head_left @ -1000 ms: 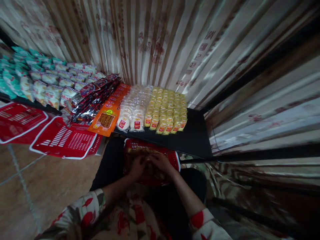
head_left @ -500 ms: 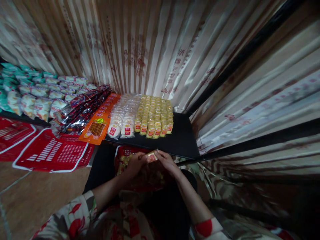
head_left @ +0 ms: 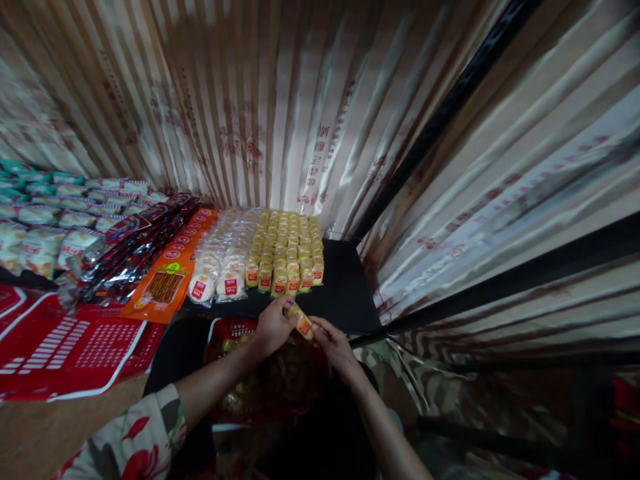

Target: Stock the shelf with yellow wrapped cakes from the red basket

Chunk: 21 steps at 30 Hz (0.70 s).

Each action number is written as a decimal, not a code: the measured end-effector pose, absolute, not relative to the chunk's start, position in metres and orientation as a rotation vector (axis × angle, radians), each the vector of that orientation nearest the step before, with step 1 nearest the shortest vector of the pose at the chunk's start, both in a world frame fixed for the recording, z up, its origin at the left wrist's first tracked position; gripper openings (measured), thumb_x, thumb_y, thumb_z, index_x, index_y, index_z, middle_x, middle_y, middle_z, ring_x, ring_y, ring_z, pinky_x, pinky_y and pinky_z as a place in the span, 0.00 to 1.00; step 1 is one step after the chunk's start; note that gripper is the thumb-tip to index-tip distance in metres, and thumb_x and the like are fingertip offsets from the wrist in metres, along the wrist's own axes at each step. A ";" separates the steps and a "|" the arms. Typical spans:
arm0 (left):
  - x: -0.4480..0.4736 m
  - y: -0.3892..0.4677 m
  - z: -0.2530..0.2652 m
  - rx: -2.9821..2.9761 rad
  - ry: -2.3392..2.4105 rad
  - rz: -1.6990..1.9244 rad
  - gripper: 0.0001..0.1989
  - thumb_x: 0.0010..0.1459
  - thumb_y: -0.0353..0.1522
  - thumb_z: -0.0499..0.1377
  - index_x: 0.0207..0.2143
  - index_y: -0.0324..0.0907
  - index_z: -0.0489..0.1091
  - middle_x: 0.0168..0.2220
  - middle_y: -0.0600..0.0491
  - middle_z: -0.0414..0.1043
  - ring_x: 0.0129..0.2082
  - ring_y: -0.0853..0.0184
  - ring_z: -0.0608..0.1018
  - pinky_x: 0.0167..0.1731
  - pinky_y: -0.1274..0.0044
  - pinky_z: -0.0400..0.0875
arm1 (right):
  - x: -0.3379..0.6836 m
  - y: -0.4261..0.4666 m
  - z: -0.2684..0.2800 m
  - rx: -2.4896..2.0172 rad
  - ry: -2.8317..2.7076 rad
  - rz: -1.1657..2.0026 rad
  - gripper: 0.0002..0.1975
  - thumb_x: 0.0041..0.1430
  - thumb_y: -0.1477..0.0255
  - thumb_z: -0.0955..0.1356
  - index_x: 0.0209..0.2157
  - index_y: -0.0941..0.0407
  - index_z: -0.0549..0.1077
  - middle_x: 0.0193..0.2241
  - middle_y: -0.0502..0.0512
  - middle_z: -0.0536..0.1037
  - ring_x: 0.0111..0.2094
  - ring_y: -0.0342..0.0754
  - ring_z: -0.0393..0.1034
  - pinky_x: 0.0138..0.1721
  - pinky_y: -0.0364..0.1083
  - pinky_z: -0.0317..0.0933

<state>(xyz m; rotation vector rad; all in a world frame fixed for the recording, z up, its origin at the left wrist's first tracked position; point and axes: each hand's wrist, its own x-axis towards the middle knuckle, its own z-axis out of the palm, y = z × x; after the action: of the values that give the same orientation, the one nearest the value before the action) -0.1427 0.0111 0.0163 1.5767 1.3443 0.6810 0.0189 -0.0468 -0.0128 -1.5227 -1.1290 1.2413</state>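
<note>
A small yellow wrapped snack packet with a red and white label is held between my hands, tilted down to the right. My left hand is closed on its upper left end. At the lower right end, the thumb and fingers of my right hand pinch it. Below them a red basket rests on my lap with more yellow packets inside, mostly in shadow. Just beyond my hands, rows of similar yellow packets stand stacked on a black table.
Left of the yellow rows lie clear-wrapped white round snacks, an orange snack bag, dark shiny packets and white snack bags. Red baskets stand below at left. A pleated curtain and black poles bound the back and right.
The packet has turned from nearly level to slanting down to the right, with both hands still on it. The camera view has shifted, so the table's goods appear lower and further left.
</note>
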 end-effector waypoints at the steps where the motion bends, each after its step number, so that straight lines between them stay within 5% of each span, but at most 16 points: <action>1: -0.139 0.014 0.022 1.632 1.333 0.661 0.20 0.50 0.29 0.57 0.48 0.44 0.67 0.39 0.54 0.71 0.30 0.70 0.72 0.39 0.78 0.67 | 0.022 -0.046 -0.014 -1.514 -1.186 1.171 0.21 0.49 0.55 0.66 0.40 0.55 0.75 0.35 0.55 0.77 0.35 0.49 0.71 0.35 0.46 0.66; 9: -0.094 0.048 0.062 2.074 1.040 0.595 0.18 0.51 0.26 0.55 0.45 0.44 0.69 0.46 0.50 0.70 0.45 0.61 0.72 0.48 0.73 0.65 | 0.052 -0.026 -0.013 -1.563 -1.179 0.846 0.24 0.45 0.59 0.69 0.44 0.55 0.73 0.37 0.56 0.77 0.37 0.49 0.71 0.42 0.49 0.66; 16: -0.035 0.098 0.085 2.214 0.984 0.598 0.22 0.54 0.25 0.52 0.53 0.37 0.63 0.49 0.42 0.66 0.47 0.56 0.71 0.48 0.69 0.65 | 0.102 0.028 0.004 -1.534 -1.086 0.770 0.24 0.45 0.59 0.70 0.43 0.57 0.73 0.36 0.56 0.77 0.37 0.49 0.71 0.42 0.49 0.64; 21: -0.003 0.122 0.073 2.254 0.994 0.681 0.25 0.53 0.22 0.49 0.55 0.41 0.60 0.56 0.45 0.59 0.51 0.55 0.68 0.51 0.68 0.63 | 0.137 0.090 -0.007 -1.526 -0.974 0.651 0.25 0.44 0.59 0.70 0.43 0.57 0.73 0.39 0.57 0.77 0.40 0.50 0.71 0.46 0.50 0.62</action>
<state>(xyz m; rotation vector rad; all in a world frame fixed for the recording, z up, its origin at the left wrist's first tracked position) -0.0030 0.1223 0.0734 2.2543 0.9940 0.6812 0.1371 0.0898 -0.0067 -1.5261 -0.9741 0.6515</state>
